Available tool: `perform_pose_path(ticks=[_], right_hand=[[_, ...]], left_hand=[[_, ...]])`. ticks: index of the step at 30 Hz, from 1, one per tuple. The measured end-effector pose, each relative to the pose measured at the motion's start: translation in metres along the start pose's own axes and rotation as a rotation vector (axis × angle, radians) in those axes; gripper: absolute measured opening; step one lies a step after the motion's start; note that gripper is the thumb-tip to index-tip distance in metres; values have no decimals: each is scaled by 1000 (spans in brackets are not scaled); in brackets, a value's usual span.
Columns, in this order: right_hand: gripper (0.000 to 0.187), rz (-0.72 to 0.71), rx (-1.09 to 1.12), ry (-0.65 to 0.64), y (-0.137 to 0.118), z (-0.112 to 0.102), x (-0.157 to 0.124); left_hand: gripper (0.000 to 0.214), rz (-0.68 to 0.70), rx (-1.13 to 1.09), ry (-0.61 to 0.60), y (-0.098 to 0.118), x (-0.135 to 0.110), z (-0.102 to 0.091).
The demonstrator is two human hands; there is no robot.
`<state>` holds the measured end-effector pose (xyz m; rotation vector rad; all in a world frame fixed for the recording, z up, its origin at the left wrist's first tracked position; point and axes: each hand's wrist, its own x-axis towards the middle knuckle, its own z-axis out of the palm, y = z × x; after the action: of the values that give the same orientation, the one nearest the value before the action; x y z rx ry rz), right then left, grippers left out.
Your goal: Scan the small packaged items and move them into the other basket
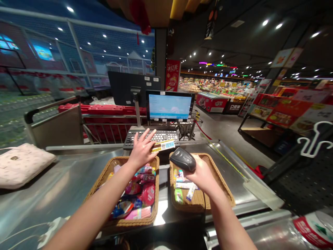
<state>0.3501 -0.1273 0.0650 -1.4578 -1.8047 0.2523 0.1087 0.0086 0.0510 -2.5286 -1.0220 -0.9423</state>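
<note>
A: Hands, how many in shot?
B: Two, both the same person's. Left hand [142, 149] is up over the keyboard [166, 136], fingers fanned apart, w/ one yellow-and-white packet [163, 146] pinched at the thumb side. The packet sticks out to the right, above the keys.
A: Right one?
B: Right hand [201, 175] is wrapped tight round one dark scanner [182, 159]. Scanner head sits just below the packet, close but not touching.
A: Baskets?
B: Two wicker ones, side by side on the steel surface [65, 180]. Left basket [130, 222] sits under the left forearm & is heaped w/ bright wrapped goods, too overlapped to count. Right basket [221, 180] sits under the right hand & holds abt five small packs on its left side, rest of it bare weave.
A: Screens?
B: Two. One lit monitor [169, 106] behind the keyboard, facing this way. One dark screen [125, 86] behind it to the left, back turned.
A: Anything else on the surface?
B: One pale bag [22, 165] far left, well apart from both baskets.
</note>
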Motion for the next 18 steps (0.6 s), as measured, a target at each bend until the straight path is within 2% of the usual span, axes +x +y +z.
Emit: perform_pose_path(ticks=[8,13,18], right_hand=[[29,4,-22,-72,-14,17,1],[23,3,-73,-76,-23,22,1],[25,-8,-60,-60,-25,30,0]], left_hand=[[24,-21,37,-10,-16,-17,-10],[21,-46,33,11,-25,-25,-15],[21,-83,25,17,-31,-34,-21]])
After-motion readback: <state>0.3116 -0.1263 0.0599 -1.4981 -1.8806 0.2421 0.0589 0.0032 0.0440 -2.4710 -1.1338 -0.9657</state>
